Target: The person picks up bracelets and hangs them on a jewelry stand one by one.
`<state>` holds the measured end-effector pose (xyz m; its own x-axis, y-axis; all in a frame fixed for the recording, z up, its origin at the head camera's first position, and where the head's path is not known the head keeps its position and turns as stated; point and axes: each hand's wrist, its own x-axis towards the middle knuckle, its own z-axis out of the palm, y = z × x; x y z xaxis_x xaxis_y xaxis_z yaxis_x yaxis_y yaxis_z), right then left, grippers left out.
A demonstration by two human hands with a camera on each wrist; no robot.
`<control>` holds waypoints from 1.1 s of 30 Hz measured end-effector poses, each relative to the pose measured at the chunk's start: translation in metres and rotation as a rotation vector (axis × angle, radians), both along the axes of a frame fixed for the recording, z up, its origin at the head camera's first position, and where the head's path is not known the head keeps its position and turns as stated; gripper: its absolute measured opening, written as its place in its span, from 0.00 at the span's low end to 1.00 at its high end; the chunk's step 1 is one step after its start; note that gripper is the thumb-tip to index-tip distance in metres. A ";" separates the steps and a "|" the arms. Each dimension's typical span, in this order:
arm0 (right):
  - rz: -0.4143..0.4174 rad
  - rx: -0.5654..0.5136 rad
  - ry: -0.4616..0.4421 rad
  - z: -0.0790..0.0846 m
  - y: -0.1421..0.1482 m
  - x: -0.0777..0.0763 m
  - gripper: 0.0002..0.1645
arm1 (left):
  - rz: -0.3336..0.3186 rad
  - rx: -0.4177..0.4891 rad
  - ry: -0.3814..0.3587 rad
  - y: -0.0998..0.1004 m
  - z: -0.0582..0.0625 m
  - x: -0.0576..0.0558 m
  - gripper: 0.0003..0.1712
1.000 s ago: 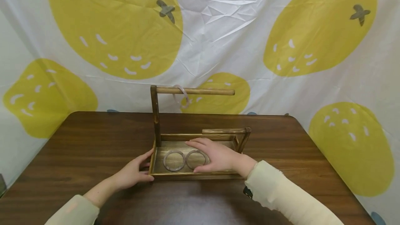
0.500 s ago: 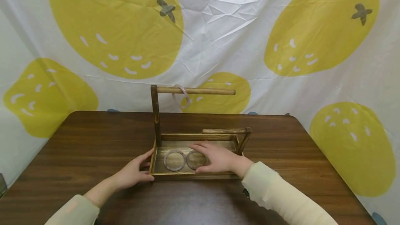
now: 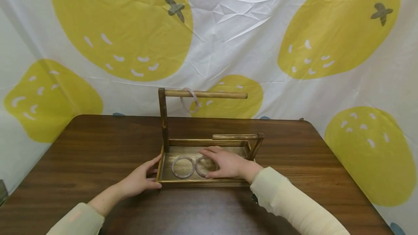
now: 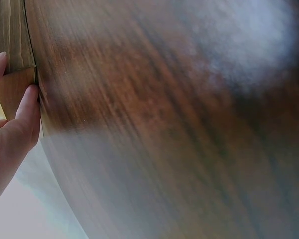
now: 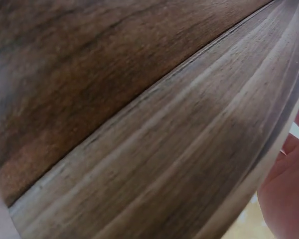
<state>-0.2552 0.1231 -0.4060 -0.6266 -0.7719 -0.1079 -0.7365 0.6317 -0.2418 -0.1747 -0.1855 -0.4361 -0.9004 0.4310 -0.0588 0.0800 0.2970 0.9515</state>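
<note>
- A white cloth (image 3: 235, 39) printed with big yellow fruits hangs along the table's far edge, creased near its top middle.
- The brown wood-grain table (image 3: 111, 144) has rounded far corners.
- The wooden tray stand (image 3: 183, 183) sits on the table, its long sides running parallel to the far edge. A tall post (image 3: 163, 122) rises from the tray's left end and carries the upper rod (image 3: 225, 95), which points right; a short post (image 3: 256, 147) at the right end carries the lower rod (image 3: 233, 137), which points left.
- Pale sleeves (image 3: 290, 198) cover both forearms, the cuffs ending above the wrists.
- The right hand (image 3: 228, 163) reaches in over the tray's near edge, thumb and fingers parted around the right ring; whether they grip it I cannot tell.
- The left hand (image 3: 142, 177) is spread wide against the tray's left end, thumb at the near left corner, fingers along the outer wall.
- Three rings: the hanging ring (image 3: 196, 99) encircles the upper rod; the left ring (image 3: 172, 168) and right ring (image 3: 196, 167) lie flat, side by side, along the tray's near edge.
</note>
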 end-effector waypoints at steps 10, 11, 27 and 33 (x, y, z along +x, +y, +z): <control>0.012 0.025 0.024 -0.007 -0.007 -0.002 0.48 | 0.001 -0.006 -0.005 0.000 0.000 -0.001 0.55; 0.012 0.028 0.024 -0.008 -0.008 -0.002 0.48 | 0.003 -0.007 -0.006 0.000 0.000 -0.001 0.55; 0.077 0.099 0.113 -0.009 -0.022 -0.006 0.36 | 0.033 -0.008 -0.027 0.000 0.001 -0.001 0.55; 0.073 0.097 0.102 -0.009 -0.024 -0.006 0.35 | 0.030 -0.002 -0.027 0.000 -0.001 0.000 0.55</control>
